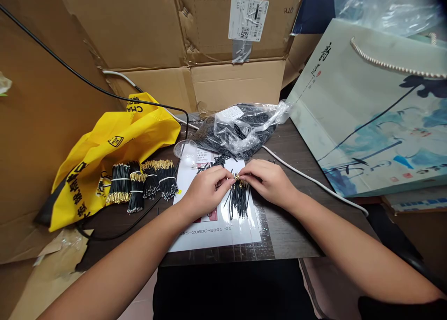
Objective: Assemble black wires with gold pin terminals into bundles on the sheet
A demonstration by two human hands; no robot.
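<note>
Over the printed sheet (244, 235), the left hand (206, 192) and right hand (270, 181) meet fingertip to fingertip, each pinched closed at the gold ends of a loose bunch (239, 201) of thin black pieces. Holding it at the top probably gathers those ends level while the black lengths fan out toward the person; whether either hand grips a single piece is too small to tell. The pale sheet likely makes dark pieces easier to see than the dark tabletop (293, 238) would.

Just beyond the hands, more black pieces lie on the sheet, beside a clear bag (240, 131) filled with dark strands, seemingly near for easy reach. Left of the sheet, tied bundles (167, 179) stand close together, their white bands presumably keeping them separate; the leftmost has its gold ends toward the person. Behind them slumps a yellow bag (139, 131); a paper bag (370, 110) leans at the right.
</note>
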